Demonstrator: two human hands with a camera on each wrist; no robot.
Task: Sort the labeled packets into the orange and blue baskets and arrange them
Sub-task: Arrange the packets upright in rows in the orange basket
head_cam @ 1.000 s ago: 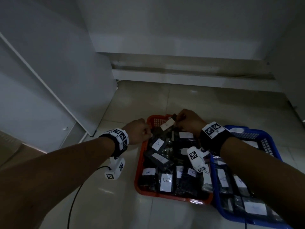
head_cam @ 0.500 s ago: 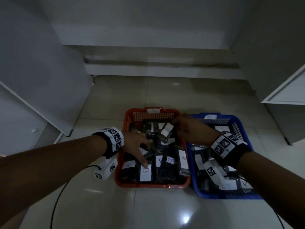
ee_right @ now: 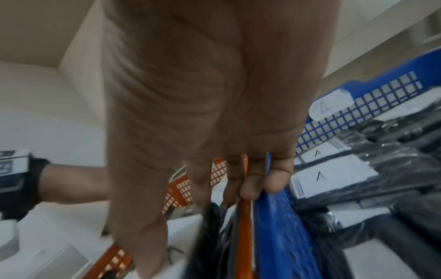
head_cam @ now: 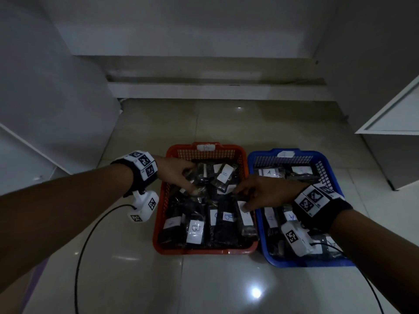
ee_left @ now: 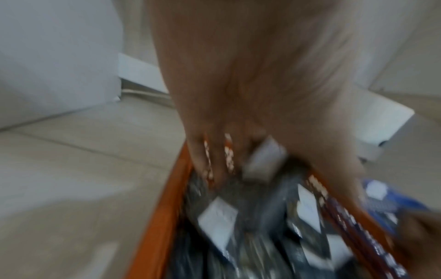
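Head cam: B packet point(head_cam: 223, 179) lies diagonal in orange basket point(head_cam: 242, 155); both hands' fingers on packets, grip unclear.

— Which letters can you read?
— "B" on white labels of packets point(head_cam: 194, 231) in the orange basket point(head_cam: 205, 250). "A" on packets point(ee_right: 334, 174) and the rim tag point(ee_right: 330, 106) of the blue basket point(head_cam: 306, 262).
— The orange basket's tag point(head_cam: 205, 147)?
— Too dim, perhaps unreadable.
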